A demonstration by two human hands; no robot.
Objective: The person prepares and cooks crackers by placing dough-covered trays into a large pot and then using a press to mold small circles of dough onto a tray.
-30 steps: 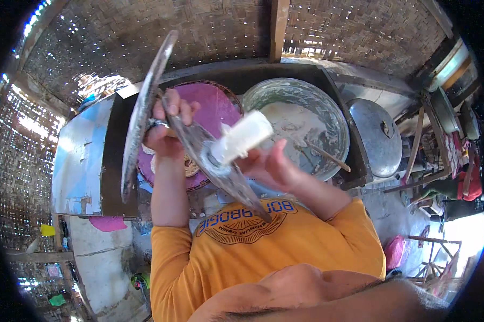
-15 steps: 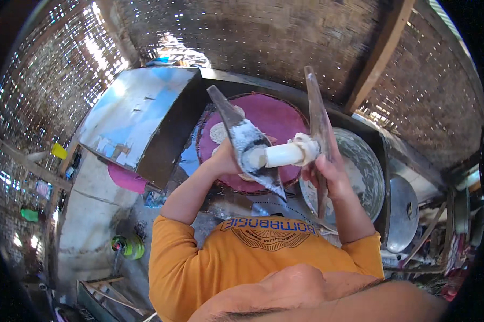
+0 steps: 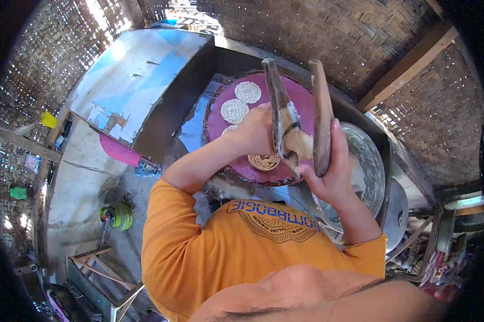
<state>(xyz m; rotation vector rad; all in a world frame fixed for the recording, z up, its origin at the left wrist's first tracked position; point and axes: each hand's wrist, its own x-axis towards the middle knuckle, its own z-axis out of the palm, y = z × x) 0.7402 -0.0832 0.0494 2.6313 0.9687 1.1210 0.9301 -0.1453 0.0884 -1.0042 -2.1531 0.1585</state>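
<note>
Both my hands are on a wooden hand press with two long paddle-shaped pieces, held above a pink-covered round tray [image 3: 220, 115]. My left hand [image 3: 255, 131] is wrapped around the dark left paddle [image 3: 276, 88]. My right hand [image 3: 333, 172] grips the brown right paddle [image 3: 320, 115], thumb at its lower end. A short pale section [image 3: 300, 142] joins the paddles, which stand close together. Lacy white rounds of pressed strands [image 3: 235, 111] lie on the tray's left side. Below the press sits a small round woven mould [image 3: 264, 162] with strands on it.
A large metal basin [image 3: 368, 166] with whitish residue stands right of the tray, a metal lid [image 3: 398, 214] beside it. A box with a peeling blue-white top [image 3: 140, 75] stands at the left. A green gas cylinder [image 3: 117, 216] is on the floor at the lower left.
The paddles have come closer together, and the white cylinder between them no longer shows. The press has turned more upright. The view has shifted, uncovering more strand rounds and the woven mould.
</note>
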